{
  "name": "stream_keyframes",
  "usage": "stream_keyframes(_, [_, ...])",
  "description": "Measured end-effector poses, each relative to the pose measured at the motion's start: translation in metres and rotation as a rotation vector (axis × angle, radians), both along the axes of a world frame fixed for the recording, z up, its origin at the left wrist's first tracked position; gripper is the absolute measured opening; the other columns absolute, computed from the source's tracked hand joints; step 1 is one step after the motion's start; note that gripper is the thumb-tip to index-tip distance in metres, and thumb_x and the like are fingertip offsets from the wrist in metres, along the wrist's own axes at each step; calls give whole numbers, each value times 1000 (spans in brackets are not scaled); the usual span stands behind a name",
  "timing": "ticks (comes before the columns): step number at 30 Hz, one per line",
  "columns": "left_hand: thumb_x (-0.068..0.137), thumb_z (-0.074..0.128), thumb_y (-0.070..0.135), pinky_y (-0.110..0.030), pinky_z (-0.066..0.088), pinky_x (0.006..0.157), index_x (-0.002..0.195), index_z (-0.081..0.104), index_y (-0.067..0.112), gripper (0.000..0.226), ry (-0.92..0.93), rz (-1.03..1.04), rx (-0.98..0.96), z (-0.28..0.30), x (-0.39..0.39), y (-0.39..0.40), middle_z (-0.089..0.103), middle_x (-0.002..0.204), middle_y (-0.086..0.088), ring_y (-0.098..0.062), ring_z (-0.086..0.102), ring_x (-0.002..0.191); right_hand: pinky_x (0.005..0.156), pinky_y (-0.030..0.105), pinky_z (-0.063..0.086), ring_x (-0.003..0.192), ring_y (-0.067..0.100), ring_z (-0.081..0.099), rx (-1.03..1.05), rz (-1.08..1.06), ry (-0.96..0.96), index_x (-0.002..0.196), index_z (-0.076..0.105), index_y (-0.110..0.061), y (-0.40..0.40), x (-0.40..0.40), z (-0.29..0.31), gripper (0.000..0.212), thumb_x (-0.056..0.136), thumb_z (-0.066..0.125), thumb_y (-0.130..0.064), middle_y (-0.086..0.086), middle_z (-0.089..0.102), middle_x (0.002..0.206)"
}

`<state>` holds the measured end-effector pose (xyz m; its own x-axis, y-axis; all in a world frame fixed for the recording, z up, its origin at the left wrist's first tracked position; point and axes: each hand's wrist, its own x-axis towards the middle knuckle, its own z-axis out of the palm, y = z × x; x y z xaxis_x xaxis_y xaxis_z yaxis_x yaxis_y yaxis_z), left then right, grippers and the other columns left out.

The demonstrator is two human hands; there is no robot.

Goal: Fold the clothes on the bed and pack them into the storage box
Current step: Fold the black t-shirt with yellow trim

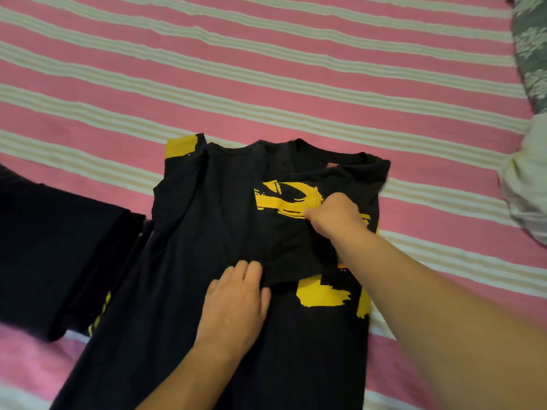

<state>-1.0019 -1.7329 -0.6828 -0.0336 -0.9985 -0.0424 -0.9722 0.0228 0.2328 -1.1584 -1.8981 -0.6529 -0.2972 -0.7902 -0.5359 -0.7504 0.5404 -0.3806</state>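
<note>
A black T-shirt with yellow print (pixel 213 220) lies flat on the pink and white striped bed (pixel 266 69), collar pointing away from me. Its right sleeve is folded inward over the chest. My right hand (pixel 334 217) grips that folded sleeve near the yellow car print, fingers curled into the cloth. My left hand (pixel 236 300) rests on the shirt's middle, its fingertips at the edge of the folded sleeve. No storage box is in view.
A dark folded garment (pixel 50 247) lies on the bed at the left, beside the shirt. A grey floral pillow (pixel 532 45) sits at the top right corner, with a pale crumpled cloth (pixel 527 184) below it at the right edge.
</note>
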Motion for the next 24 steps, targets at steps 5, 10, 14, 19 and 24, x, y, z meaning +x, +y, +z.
stream_keyframes(5, [90,64,28,-28,54,66,94,57,24,9,131,34,-7,-4,17,4,46,85,11,-9,52,72,77,45,57,89,28,63,-313,-191,-457,91,61,-16,34,-21,23,16,91,60,-32,6,65,96])
stream_keyframes(10, [85,73,27,-26,51,53,82,60,21,14,54,3,27,-1,16,2,47,82,7,-11,51,68,69,49,61,86,26,68,-201,-367,-407,107,60,-22,97,-59,4,14,95,60,-27,3,68,99])
stream_keyframes(14, [77,78,28,-26,46,46,84,58,20,23,23,9,53,-3,20,0,46,83,5,-13,50,66,72,46,58,84,29,65,-95,-342,-194,120,50,-14,98,-79,4,36,89,68,-20,13,64,114])
stream_keyframes(19, [80,75,22,-25,51,48,106,54,24,34,138,-48,48,-5,28,1,49,103,7,-11,58,78,100,42,45,121,30,52,-409,237,109,136,56,-17,23,-62,20,47,93,65,-33,6,60,127])
stream_keyframes(24, [88,66,27,-23,48,57,105,52,29,22,148,-153,58,-4,34,1,49,104,13,-7,52,86,77,28,40,92,18,59,-187,459,-76,107,66,-19,-33,-13,0,26,97,60,-42,-5,64,95])
